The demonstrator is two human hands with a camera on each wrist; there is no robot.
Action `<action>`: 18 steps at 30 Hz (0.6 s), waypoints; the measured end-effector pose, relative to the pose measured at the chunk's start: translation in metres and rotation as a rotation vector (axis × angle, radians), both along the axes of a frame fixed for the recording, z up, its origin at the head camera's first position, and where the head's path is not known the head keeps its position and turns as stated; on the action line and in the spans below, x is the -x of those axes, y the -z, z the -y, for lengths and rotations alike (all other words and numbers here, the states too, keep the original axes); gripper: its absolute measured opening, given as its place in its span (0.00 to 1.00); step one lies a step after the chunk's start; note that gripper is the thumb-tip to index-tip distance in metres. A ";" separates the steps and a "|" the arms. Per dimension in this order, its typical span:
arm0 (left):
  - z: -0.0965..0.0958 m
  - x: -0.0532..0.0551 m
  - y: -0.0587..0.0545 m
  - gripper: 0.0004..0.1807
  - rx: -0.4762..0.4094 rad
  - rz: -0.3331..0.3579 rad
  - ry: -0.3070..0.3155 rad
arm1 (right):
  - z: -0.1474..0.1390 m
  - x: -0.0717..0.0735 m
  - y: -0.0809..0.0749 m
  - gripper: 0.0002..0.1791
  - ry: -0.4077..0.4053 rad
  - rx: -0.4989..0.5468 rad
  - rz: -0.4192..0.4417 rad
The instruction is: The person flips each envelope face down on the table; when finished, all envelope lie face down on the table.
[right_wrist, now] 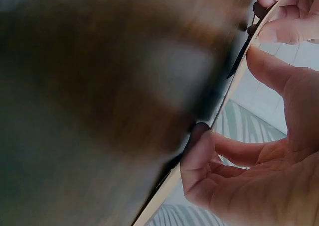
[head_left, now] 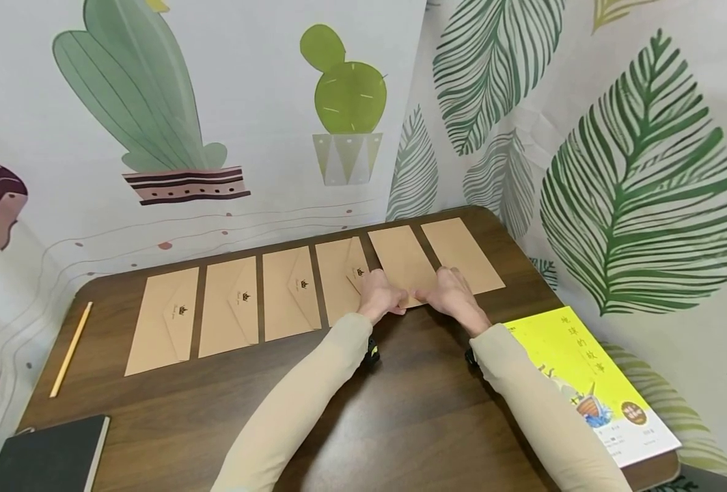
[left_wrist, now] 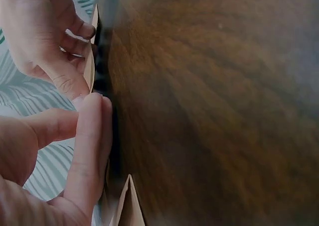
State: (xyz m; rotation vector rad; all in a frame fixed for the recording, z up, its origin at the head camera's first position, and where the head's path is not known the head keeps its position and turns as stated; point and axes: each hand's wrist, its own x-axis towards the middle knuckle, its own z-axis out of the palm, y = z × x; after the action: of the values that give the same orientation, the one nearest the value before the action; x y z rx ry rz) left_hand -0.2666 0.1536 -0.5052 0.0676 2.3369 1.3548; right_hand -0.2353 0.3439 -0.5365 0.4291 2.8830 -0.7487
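Several brown paper envelopes lie in a slanting row along the table's far side. My left hand [head_left: 380, 295] and right hand [head_left: 452, 292] meet at the near edge of a plain-faced envelope [head_left: 403, 256], second from the right. In the left wrist view, the fingers and thumb of my left hand [left_wrist: 82, 151] pinch that edge, seen nearly edge-on. The right wrist view has my right hand [right_wrist: 249, 181] gripping the same edge, thumb on one side and fingers curled at the other. Left of it sits an envelope [head_left: 337, 266] with a crown print, partly behind my left hand.
Another plain envelope [head_left: 462, 253] lies at the far right. Three flap-up envelopes continue leftward, ending with one [head_left: 154, 321] near a yellow pencil [head_left: 71, 350]. A black notebook [head_left: 46, 454] occupies the near left, a yellow book [head_left: 560, 348] the right edge. Patterned cloth [head_left: 265, 96] hangs behind.
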 end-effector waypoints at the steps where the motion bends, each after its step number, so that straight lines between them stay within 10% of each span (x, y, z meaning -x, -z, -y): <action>1: -0.001 0.002 0.003 0.09 0.030 -0.014 0.009 | 0.001 0.000 -0.001 0.50 0.004 -0.004 0.000; 18: -0.016 0.007 0.005 0.36 0.268 -0.060 0.087 | 0.012 -0.006 -0.013 0.48 0.024 -0.068 -0.007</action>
State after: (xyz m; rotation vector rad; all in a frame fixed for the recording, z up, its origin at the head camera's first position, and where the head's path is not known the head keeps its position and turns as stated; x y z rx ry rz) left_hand -0.2736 0.1695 -0.5100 0.1287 2.5130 1.0023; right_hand -0.2290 0.3317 -0.5234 0.4704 2.9218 -0.6581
